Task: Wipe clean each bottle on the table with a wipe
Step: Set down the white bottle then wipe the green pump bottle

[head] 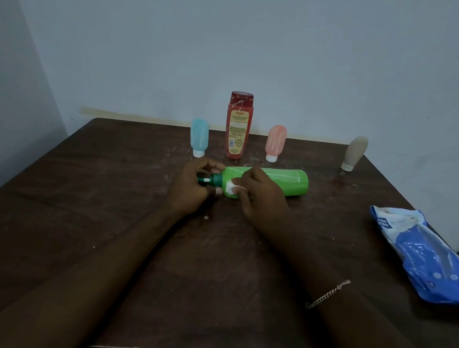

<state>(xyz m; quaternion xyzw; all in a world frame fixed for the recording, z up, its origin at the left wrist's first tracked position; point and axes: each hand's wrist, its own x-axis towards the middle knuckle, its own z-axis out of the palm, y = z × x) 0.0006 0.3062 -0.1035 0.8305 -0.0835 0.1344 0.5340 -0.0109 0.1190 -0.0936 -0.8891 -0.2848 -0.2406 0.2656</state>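
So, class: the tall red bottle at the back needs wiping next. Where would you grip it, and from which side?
Probably around the red bottle's mid-body, from the front. It stands upright, and the blue tube and pink tube flank it with gaps on both sides.

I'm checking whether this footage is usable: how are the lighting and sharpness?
Head view: dim, even lighting with no hard shadows; dark table and forearms lose detail. Red bottle label text is too soft to read. Wide-angle lens splays the table edges. The white wipe on the green bottle looks slightly blurred.

green bottle (pixel 278 183) | white wipe (pixel 232 189) | blue-white packet (pixel 423 256) | brown table (pixel 104 217)
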